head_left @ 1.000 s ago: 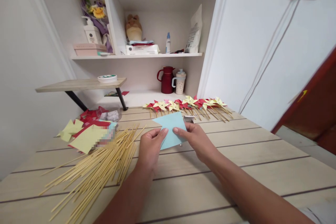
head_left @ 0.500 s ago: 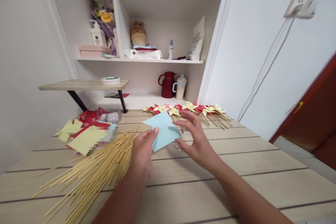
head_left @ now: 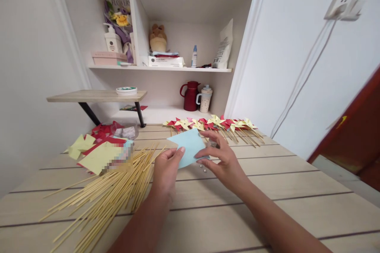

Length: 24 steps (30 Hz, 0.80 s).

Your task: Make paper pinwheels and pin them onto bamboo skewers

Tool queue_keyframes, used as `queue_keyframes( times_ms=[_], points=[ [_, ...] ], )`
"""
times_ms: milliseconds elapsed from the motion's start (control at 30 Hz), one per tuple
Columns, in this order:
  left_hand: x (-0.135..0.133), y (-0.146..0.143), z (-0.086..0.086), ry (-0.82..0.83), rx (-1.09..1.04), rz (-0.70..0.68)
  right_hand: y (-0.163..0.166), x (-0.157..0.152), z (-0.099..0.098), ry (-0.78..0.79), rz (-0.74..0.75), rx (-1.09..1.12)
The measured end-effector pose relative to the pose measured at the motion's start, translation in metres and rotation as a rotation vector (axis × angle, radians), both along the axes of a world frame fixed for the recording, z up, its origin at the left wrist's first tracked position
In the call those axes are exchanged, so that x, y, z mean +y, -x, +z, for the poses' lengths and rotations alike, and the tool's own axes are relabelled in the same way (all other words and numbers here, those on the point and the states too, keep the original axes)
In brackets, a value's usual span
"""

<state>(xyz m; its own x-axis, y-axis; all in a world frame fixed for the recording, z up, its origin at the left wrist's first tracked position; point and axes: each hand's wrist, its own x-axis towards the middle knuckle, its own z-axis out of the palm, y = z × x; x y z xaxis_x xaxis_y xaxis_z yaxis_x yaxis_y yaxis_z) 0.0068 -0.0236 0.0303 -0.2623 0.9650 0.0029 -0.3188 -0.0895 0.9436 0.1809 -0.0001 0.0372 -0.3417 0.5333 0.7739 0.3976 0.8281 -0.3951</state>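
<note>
A pile of bamboo sticks (head_left: 103, 193) lies left on the wooden table (head_left: 267, 189), finished pinwheels (head_left: 213, 123) line its far edge, and a red jug (head_left: 190, 95) stands beyond.

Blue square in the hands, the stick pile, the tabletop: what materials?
Blue square: thin matte paper, flat with a crisp edge. Stick pile: pale, slim skewers, likely bamboo or wood, dull finish. Tabletop: light wood-grain planks with dark seams; solid wood or laminate, cannot tell.

Light blue paper square (head_left: 189, 145), red and yellow pinwheels (head_left: 213, 123), red jug (head_left: 189, 95).
</note>
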Motion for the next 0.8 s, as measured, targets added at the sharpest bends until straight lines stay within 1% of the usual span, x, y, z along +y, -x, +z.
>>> queue_keyframes(
  times_ms=[167,267,367,433,533,633,700,800],
  points=[
    [-0.001,0.000,0.002,-0.020,0.068,0.015,0.001,0.002,-0.002,0.061,0.025,0.003],
    [-0.001,0.000,0.001,0.014,-0.013,0.030,0.002,0.004,-0.004,0.045,-0.056,0.018],
    [0.001,0.000,-0.001,0.066,-0.122,0.055,0.003,0.002,-0.003,-0.053,-0.201,-0.053],
    [0.002,0.001,-0.002,0.072,-0.173,0.070,0.005,-0.002,-0.003,-0.147,-0.255,-0.118],
    [0.003,0.002,-0.003,0.050,-0.226,0.058,0.012,-0.010,-0.005,-0.287,-0.268,-0.167],
    [0.002,0.002,-0.003,0.023,-0.237,0.018,0.022,-0.015,-0.009,-0.381,-0.260,-0.209],
    [0.000,0.001,-0.002,0.011,-0.241,-0.007,0.026,-0.017,-0.012,-0.412,-0.258,-0.227],
    [0.000,0.000,-0.002,0.008,-0.250,-0.031,0.028,-0.015,-0.013,-0.418,-0.254,-0.188]
  ],
)
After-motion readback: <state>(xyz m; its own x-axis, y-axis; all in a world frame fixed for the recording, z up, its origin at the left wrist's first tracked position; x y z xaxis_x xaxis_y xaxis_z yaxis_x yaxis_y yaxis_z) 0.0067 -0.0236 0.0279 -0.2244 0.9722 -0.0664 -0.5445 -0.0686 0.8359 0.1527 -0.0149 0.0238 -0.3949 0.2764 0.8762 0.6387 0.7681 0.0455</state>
